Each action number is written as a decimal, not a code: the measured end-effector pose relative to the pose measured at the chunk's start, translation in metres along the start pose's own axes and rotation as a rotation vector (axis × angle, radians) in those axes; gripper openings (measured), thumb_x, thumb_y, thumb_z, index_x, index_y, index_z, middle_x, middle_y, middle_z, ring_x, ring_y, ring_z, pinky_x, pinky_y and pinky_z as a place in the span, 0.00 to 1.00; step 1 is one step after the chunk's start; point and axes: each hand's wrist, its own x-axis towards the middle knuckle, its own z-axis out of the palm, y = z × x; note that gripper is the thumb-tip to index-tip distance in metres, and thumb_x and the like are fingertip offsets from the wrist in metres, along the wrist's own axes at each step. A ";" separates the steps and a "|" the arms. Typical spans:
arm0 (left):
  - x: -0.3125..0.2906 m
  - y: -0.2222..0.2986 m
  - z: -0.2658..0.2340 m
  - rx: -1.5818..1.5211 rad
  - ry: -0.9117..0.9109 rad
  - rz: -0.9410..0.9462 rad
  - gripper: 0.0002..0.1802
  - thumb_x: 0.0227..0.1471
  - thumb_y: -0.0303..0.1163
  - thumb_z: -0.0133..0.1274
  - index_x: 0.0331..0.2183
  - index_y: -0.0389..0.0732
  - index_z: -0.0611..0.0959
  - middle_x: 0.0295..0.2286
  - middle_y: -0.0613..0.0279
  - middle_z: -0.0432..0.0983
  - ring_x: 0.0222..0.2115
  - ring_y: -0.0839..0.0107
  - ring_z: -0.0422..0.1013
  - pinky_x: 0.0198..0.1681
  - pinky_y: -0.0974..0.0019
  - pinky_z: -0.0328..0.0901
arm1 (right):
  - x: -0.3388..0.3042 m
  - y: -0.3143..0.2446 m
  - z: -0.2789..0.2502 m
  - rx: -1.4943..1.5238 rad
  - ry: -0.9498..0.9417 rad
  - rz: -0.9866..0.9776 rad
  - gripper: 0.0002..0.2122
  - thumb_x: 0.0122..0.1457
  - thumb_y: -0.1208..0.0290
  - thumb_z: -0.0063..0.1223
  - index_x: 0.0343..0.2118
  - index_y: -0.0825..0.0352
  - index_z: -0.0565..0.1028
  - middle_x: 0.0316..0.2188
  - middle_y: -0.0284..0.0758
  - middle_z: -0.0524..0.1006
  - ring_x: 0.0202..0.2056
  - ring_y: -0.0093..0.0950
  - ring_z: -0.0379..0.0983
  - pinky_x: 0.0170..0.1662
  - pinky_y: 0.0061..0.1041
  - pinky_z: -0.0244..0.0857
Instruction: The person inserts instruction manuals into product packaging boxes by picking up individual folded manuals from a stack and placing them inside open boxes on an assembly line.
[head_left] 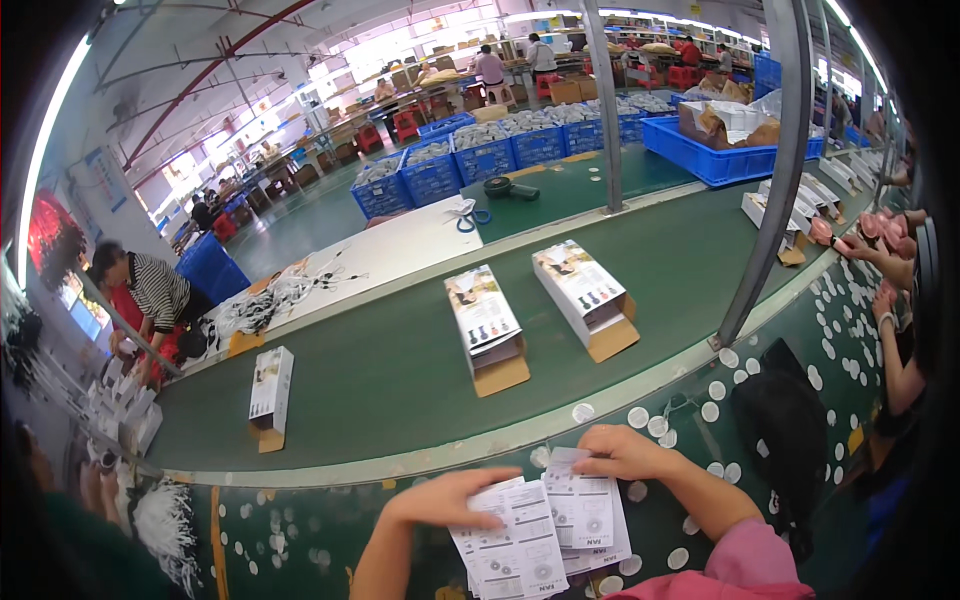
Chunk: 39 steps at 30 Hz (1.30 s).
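Printed white instruction leaflets lie in two overlapping piles on the green bench in front of me, a left pile [508, 545] and a right pile [580, 513]. My left hand [455, 498] rests over the upper left of the left pile, fingers stretched out and thumb apart on the paper. At the top edge of the right pile, my right hand [628, 453] is closed, pinching a leaflet between thumb and fingers. Beyond my hands, the green conveyor belt [400, 390] carries open-ended white printed boxes: one on the left [270, 385], one mid-belt [482, 315] and one right of it [580, 285].
Round white stickers [657, 426] dot the bench. A black bag-like item [785, 420] lies to my right, past a metal post [765, 220]. Co-workers' hands [880, 255] hold pink parts at far right. Across the belt are blue scissors [473, 220] and blue crates [485, 160].
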 end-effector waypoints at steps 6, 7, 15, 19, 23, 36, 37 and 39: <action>-0.042 0.004 0.003 -0.065 0.152 -0.196 0.36 0.39 0.44 0.58 0.47 0.37 0.66 0.44 0.53 0.66 0.43 0.66 0.65 0.44 0.68 0.61 | 0.019 -0.012 0.024 -0.054 0.181 -0.064 0.10 0.51 0.68 0.50 0.33 0.68 0.74 0.29 0.37 0.75 0.34 0.31 0.70 0.39 0.25 0.63; -0.048 -0.005 0.005 -0.088 0.233 -0.132 0.34 0.39 0.43 0.58 0.47 0.37 0.67 0.43 0.54 0.67 0.43 0.66 0.65 0.44 0.68 0.61 | 0.024 -0.014 0.030 -0.050 0.280 -0.107 0.10 0.51 0.69 0.50 0.34 0.68 0.74 0.30 0.37 0.75 0.35 0.30 0.70 0.40 0.24 0.63; -0.085 -0.045 -0.003 0.082 0.533 0.153 0.21 0.44 0.35 0.54 0.41 0.36 0.72 0.39 0.57 0.69 0.40 0.68 0.66 0.44 0.69 0.59 | 0.046 0.017 0.072 0.579 0.720 0.335 0.10 0.57 0.68 0.45 0.26 0.69 0.72 0.20 0.23 0.69 0.23 0.11 0.60 0.26 0.13 0.55; -0.103 -0.074 -0.011 -0.254 0.629 0.208 0.14 0.48 0.32 0.50 0.38 0.37 0.73 0.35 0.65 0.69 0.35 0.75 0.66 0.40 0.73 0.60 | 0.057 0.009 0.094 0.595 0.757 0.333 0.10 0.57 0.67 0.45 0.27 0.70 0.72 0.21 0.23 0.70 0.23 0.12 0.60 0.27 0.13 0.56; -0.117 -0.097 -0.019 -0.702 0.890 0.150 0.11 0.49 0.29 0.48 0.37 0.39 0.73 0.33 0.67 0.71 0.32 0.80 0.67 0.36 0.75 0.61 | 0.067 0.000 0.112 0.583 0.743 0.326 0.10 0.57 0.68 0.45 0.30 0.70 0.72 0.22 0.25 0.72 0.24 0.12 0.62 0.28 0.13 0.57; -0.183 -0.181 -0.078 -1.477 1.445 0.186 0.12 0.47 0.36 0.45 0.34 0.44 0.73 0.32 0.66 0.73 0.29 0.75 0.69 0.23 0.75 0.60 | 0.100 -0.031 0.170 0.345 0.694 0.310 0.10 0.55 0.68 0.46 0.30 0.72 0.72 0.20 0.26 0.71 0.24 0.13 0.62 0.27 0.16 0.59; -0.192 -0.192 -0.081 -1.472 1.480 0.248 0.12 0.47 0.37 0.45 0.34 0.44 0.73 0.31 0.66 0.72 0.26 0.76 0.68 0.22 0.76 0.59 | 0.103 -0.033 0.175 0.343 0.696 0.304 0.10 0.55 0.68 0.46 0.30 0.72 0.72 0.20 0.26 0.71 0.24 0.13 0.62 0.27 0.16 0.59; -0.217 -0.206 -0.094 -1.438 1.646 0.330 0.13 0.48 0.38 0.46 0.36 0.43 0.72 0.27 0.67 0.71 0.23 0.77 0.65 0.21 0.77 0.57 | 0.108 -0.031 0.185 0.354 0.724 0.273 0.10 0.55 0.68 0.46 0.29 0.72 0.72 0.19 0.27 0.71 0.23 0.13 0.62 0.26 0.16 0.58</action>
